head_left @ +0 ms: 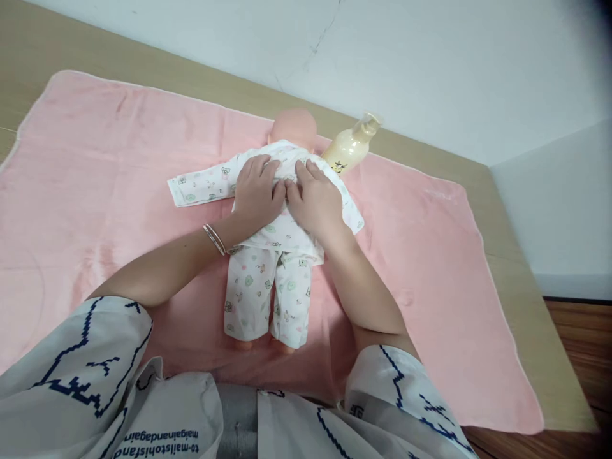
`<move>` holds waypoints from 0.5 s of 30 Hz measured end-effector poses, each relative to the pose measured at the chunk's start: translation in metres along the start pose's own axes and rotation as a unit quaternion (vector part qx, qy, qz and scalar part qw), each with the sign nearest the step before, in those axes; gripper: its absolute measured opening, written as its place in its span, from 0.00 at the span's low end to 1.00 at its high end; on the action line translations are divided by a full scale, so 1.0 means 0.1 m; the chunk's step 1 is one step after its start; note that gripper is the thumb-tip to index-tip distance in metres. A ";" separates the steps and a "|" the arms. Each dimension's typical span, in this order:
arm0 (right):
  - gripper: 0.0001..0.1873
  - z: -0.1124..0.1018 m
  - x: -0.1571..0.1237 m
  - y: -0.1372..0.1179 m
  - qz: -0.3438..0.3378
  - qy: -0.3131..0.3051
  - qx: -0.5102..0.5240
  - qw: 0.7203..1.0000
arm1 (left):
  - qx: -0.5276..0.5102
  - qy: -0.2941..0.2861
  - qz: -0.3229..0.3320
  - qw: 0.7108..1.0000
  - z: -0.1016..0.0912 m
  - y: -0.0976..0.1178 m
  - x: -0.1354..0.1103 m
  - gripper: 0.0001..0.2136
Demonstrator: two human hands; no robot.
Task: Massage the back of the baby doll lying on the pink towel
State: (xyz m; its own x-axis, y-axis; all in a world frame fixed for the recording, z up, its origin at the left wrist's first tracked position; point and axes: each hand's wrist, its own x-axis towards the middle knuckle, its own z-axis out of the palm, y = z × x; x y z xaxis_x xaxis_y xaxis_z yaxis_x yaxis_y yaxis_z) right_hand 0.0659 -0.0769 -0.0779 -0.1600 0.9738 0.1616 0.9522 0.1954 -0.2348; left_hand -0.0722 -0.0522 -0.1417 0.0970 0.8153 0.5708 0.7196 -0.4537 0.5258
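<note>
A baby doll [294, 124] lies face down, the back of its bald head toward the wall. It wears a white printed top [282, 233] and matching trousers [248, 287], with its feet just showing below the cuffs. Flat on the left side of the doll's upper back rests my left hand [258, 191], fingers stretched out. My right hand [315, 196] lies beside it on the right side of the back, also with extended fingers. The thumbs are close together near the middle. Neither hand grips anything. One sleeve [201, 186] stretches out to the left.
A pink blanket [421, 255] covers much of the wooden table [521, 306]. Right of the doll's head, a cream pump bottle [349, 146] lies tilted on the blanket. The white wall [430, 70] borders the table's far edge, and brown flooring [583, 344] shows at the right.
</note>
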 end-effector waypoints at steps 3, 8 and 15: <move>0.33 0.07 0.15 0.18 -0.038 -0.010 0.032 0.999 | -0.008 -0.021 0.003 1.000 0.08 -0.05 0.03 0.22; 0.32 0.13 0.15 0.18 -0.046 0.010 0.012 0.999 | -0.026 -0.026 0.005 0.999 0.14 -0.11 0.05 0.23; 0.30 0.04 -0.17 -0.20 0.034 0.052 -0.069 0.996 | -0.013 0.020 0.009 1.000 0.01 -0.05 -0.05 0.15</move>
State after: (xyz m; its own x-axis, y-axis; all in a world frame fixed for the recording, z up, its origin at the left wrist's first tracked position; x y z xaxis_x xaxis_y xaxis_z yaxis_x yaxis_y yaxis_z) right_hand 0.0489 -0.0965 -0.0797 -0.0730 0.9656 0.2496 0.9877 0.1047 -0.1163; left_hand -0.0755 -0.0534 -0.1474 0.0819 0.7920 0.6050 0.6997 -0.4780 0.5310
